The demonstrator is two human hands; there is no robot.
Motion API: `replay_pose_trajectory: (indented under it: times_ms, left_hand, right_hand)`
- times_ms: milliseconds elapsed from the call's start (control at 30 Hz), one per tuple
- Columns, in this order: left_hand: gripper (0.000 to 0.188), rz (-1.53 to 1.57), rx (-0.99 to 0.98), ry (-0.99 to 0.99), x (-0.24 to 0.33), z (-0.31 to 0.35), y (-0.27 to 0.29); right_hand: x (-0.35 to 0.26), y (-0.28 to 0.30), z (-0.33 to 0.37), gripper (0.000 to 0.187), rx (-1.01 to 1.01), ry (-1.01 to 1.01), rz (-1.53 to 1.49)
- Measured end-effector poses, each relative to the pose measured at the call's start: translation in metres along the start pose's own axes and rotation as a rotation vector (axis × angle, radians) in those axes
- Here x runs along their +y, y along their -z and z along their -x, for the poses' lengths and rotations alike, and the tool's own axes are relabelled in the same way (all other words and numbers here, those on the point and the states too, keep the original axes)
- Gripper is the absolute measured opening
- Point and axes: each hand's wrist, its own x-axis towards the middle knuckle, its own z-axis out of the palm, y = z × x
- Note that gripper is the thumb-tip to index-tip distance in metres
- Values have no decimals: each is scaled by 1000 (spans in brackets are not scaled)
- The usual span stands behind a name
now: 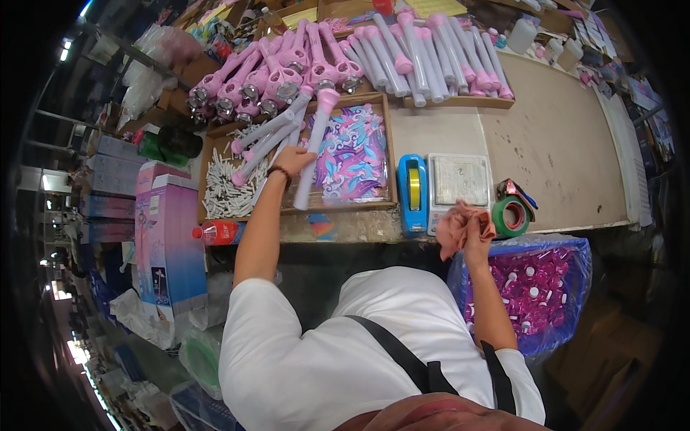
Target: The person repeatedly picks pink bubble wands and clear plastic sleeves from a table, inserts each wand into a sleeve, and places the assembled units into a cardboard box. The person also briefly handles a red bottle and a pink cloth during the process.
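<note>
My left hand (293, 159) is closed on a clear plastic tube with a pink end cap (315, 149). The tube slants over the edge of a cardboard tray (392, 154) that holds purple and blue printed pieces (353, 147). Just left of that hand, several similar tubes (272, 133) lie across a box of small white sticks (226, 176). Bunched in my right hand (476, 244) is a pink cloth (460, 224). This hand is in front of a small scale (460, 181), beside a green tape roll (510, 217).
Pink wand handles (277, 79) and more capped tubes (424, 57) are piled at the back. A blue tape dispenser (412, 194) stands by the scale. At the lower right sits a blue crate (581, 287) of small magenta bottles (532, 294). Printed cartons (169, 237) stand at the left.
</note>
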Motion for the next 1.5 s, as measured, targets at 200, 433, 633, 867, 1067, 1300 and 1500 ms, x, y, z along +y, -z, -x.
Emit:
replay_pose_trajectory:
  times_ms: [200, 433, 633, 867, 1067, 1300, 1500]
  left_hand:
    - [29, 1013, -303, -112, -8, 141, -66]
    - [26, 573, -875, -141, 21, 235, -99]
    - [22, 443, -981, -116, 41, 251, -76]
    - [27, -405, 117, -707, 14, 219, -33]
    - [27, 91, 228, -570, -11, 176, -64]
    - [29, 323, 499, -650, -12, 139, -95]
    - [48, 151, 489, -554, 14, 160, -92]
  right_hand:
    - [-28, -4, -16, 27, -399, -18, -78]
    - [-47, -46, -30, 49, -907, 549, 158]
    - [-77, -70, -24, 12, -1023, 477, -75]
    - [-75, -144, -13, 11, -83, -435, -580]
    - [-75, -209, -30, 35, -132, -467, -1004]
    - [-67, -260, -13, 38, 71, -134, -587]
    - [-46, -247, -24, 52, -89, 112, -412]
